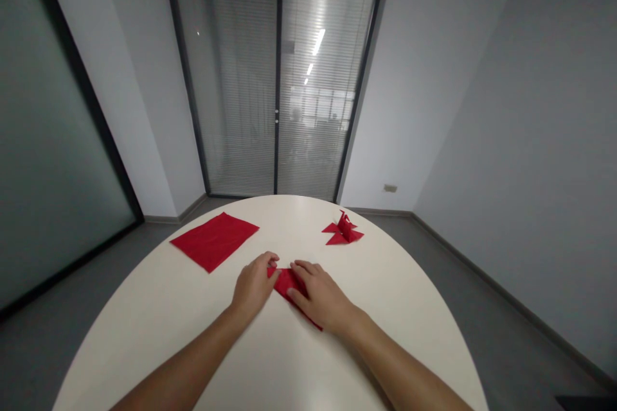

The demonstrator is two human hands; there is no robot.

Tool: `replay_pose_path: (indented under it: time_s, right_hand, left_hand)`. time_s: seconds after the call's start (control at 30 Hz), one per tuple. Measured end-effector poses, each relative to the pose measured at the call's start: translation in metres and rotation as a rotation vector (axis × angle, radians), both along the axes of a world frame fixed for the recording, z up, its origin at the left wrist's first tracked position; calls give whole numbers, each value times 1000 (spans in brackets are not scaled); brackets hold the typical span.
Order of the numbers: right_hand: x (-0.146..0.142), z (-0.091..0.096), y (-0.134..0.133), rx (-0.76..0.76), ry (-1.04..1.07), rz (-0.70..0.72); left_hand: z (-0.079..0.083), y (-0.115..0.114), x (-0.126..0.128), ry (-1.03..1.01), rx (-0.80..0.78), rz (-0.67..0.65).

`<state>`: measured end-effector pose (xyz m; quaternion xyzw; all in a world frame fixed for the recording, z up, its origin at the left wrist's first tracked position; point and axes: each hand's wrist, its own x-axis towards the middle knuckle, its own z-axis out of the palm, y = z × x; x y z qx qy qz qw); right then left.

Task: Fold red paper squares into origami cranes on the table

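Observation:
A folded piece of red paper (285, 282) lies on the white table between my two hands. My left hand (256, 282) pinches its left corner, the thumb on top and the fingers curled at the far side. Across the right part of the paper rests my right hand (318, 295), its fingers stretched out and the thumb apart, pressing the paper down. The right hand covers much of the sheet, and a narrow lower edge shows beneath it.
The round white table (270, 359) holds a flat red paper sheet (214, 241) at the far left. A folded red paper figure (344, 231), with pointed parts, stands at the far right. Beyond the table is a glass door (231, 90) with blinds.

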<state>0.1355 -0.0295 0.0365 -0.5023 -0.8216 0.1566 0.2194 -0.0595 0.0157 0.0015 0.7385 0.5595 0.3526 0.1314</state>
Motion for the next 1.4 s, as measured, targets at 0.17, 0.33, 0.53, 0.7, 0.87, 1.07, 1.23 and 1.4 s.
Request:
replay_pose_path:
  time_s: [0.17, 0.33, 0.53, 0.7, 0.87, 1.07, 1.23, 1.4]
  right_hand:
    - [1, -16, 1, -95, -124, 45]
    - [11, -17, 10, -163, -132, 45]
    - [12, -5, 7, -71, -175, 46]
    - [19, 5, 12, 24, -146, 138]
    - [25, 2, 17, 95, -30, 198]
    - [35, -16, 25, 62, 53, 239]
    - [44, -24, 31, 65, -52, 183]
    - [44, -24, 36, 132, -47, 132]
  left_hand:
    - [9, -8, 6, 230, 132, -104]
    - [11, -16, 17, 315, 75, -279]
    - [10, -19, 17, 357, 147, -241]
    - [6, -13, 8, 353, 118, -253]
    - [7, -11, 0, 326, 103, -389]
    - [10, -9, 1, 323, 122, -475]
    - [12, -14, 4, 304, 123, -527]
    - [11, -20, 2, 349, 120, -570]
